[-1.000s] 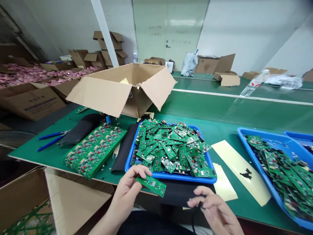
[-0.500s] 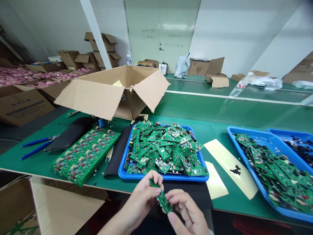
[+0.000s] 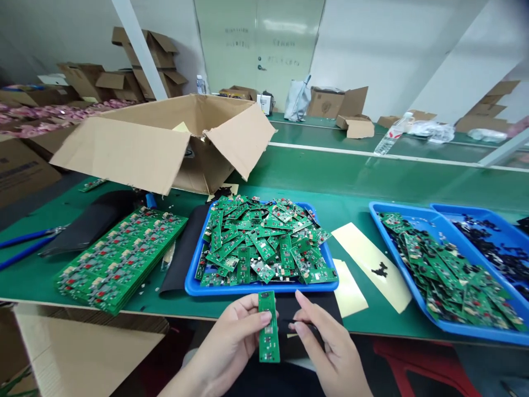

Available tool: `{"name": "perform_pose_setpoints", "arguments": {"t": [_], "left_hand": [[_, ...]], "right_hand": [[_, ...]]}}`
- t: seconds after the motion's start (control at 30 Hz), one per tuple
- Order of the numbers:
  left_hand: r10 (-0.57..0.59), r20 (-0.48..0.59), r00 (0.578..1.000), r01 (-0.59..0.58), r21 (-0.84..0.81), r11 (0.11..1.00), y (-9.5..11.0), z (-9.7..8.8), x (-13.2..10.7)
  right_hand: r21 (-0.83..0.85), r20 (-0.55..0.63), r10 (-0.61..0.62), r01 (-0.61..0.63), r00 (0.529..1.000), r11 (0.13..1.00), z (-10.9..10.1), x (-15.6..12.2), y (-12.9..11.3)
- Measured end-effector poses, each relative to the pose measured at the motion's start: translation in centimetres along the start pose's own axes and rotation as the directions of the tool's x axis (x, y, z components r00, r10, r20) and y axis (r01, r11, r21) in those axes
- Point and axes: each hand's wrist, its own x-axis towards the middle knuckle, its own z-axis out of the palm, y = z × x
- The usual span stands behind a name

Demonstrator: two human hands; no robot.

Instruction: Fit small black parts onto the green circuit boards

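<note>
My left hand (image 3: 242, 331) grips a narrow green circuit board (image 3: 269, 336) between thumb and fingers, its long side nearly upright. Just right of the board and apart from it is my right hand (image 3: 324, 342). Its thumb and curled fingers close on a small black piece (image 3: 291, 322), whose exact kind I cannot make out, while the index finger points up. Straight ahead, a blue tray (image 3: 264, 288) holds a heap of similar circuit boards (image 3: 260, 242).
Stacked board panels (image 3: 124, 253) lie left, beside blue-handled pliers (image 3: 31, 240). An open carton (image 3: 124, 151) stands behind. On the right are yellow sheets (image 3: 351, 289), black bits (image 3: 380, 269), a blue tray (image 3: 413, 292) of boards and another tray (image 3: 458, 208) of black parts.
My right hand has come away from the circuit board, off to its right. The board has turned more upright in my left hand. The whole view has shifted slightly.
</note>
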Motion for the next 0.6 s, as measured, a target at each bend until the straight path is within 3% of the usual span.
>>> {"name": "perform_pose_setpoints", "arguments": {"t": [0.1, 0.23, 0.37, 0.6], "left_hand": [[0.069, 0.033, 0.997, -0.074, 0.183, 0.98, 0.0, 0.5, -0.1], [0.147, 0.076, 0.986, -0.165, 0.405, 0.899, 0.2, 1.1, -0.5], [0.136, 0.108, 0.985, -0.172, 0.468, 0.867, 0.2, 1.6, -0.7], [0.189, 0.134, 0.973, -0.232, 0.504, 0.832, 0.2, 1.9, -1.0]], "right_hand": [[-0.114, -0.018, -0.036, 0.033, 0.999, 0.993, -0.3, 0.3, -0.5], [-0.146, -0.027, -0.077, 0.072, 0.997, 0.987, -0.6, 0.9, -1.5], [-0.186, -0.075, -0.118, 0.103, 0.99, 0.977, -0.4, 1.4, -2.4], [-0.21, -0.046, -0.101, 0.09, 0.994, 0.974, -0.6, 1.2, -2.8]]}}
